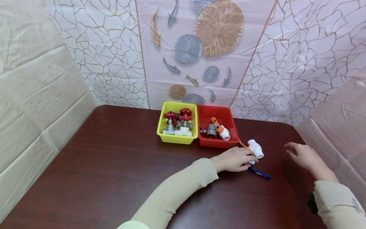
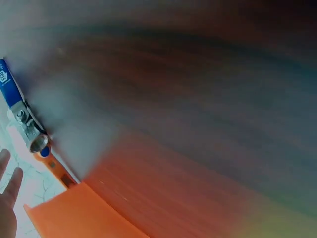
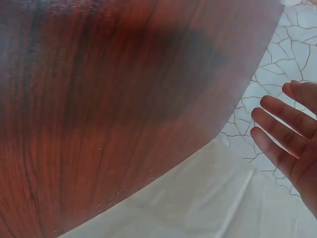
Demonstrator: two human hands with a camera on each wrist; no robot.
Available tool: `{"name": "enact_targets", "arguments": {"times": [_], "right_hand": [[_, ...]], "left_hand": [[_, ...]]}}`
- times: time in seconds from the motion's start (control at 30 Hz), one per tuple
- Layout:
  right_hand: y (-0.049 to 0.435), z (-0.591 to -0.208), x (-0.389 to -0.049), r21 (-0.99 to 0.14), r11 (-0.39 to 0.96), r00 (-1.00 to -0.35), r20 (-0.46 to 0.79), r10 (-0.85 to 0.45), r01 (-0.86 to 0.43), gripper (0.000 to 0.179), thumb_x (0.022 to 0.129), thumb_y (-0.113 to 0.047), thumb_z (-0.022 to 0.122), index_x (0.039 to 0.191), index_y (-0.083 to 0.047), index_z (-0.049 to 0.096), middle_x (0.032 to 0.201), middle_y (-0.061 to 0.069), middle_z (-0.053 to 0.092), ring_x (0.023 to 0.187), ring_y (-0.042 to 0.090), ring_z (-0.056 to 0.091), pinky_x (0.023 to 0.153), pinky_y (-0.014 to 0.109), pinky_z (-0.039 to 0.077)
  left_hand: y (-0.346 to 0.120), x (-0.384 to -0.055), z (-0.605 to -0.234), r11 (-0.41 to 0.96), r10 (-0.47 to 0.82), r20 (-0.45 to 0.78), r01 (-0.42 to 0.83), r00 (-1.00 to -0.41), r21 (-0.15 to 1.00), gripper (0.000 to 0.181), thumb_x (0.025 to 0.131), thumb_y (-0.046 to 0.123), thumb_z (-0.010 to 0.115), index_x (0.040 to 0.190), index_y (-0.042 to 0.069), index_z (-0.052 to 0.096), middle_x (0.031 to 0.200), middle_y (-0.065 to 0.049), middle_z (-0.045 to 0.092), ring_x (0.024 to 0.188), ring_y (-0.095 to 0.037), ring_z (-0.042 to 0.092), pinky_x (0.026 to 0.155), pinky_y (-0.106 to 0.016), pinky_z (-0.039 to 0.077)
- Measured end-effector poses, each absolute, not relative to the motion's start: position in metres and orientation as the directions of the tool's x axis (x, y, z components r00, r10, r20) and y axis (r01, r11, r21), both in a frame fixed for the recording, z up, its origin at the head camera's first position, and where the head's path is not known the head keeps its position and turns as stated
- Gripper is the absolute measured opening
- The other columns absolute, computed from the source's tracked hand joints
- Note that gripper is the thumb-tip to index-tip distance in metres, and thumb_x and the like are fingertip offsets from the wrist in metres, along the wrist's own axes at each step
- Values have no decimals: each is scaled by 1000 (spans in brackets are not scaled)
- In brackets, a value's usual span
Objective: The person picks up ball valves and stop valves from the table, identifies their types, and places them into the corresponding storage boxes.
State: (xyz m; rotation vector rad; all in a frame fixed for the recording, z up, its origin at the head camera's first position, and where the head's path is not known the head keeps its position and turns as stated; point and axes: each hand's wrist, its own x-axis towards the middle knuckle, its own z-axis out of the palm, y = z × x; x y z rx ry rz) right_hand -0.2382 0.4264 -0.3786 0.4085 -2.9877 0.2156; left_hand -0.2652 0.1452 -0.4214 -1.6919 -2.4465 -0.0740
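In the head view my left hand reaches over the table just in front of the red bin. Its fingers overlap a metal ball valve with a blue lever and lie beside a white plastic ball valve with an orange handle. From the left wrist, the fingers look extended, with a gap between them and the blue-levered valve. My right hand hovers at the right side of the table, holding nothing. Its fingers are spread loosely in the right wrist view.
The red bin holds a metal fitting and an orange-handled white valve. Against its left side stands a yellow bin with several valves, some with red handwheels. Patterned cloth rises behind the table.
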Motion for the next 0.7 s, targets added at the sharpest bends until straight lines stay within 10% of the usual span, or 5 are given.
{"name": "enact_targets", "arguments": {"times": [0.33,0.7], "right_hand": [[435,-377,-244,-194,958,-977,92,-194,-209,21,88,-2,57,104,11,59,87,27,65,84,48,60,71,58,45],[438,-386,-249,-209,959,-981,65,-184,-194,22,88,-3,56,105,12,59,87,29,65,83,49,59,70,57,45]], "left_hand": [[161,-267,-423,502,854,-185,863,-486,49,54,90,56,50,141,44,35,141,12,37,125,-10,37,102,-30,38],[165,-253,-435,459,846,-272,886,-459,-68,43,95,52,41,136,39,41,132,7,41,117,-9,43,94,-23,43]]}}
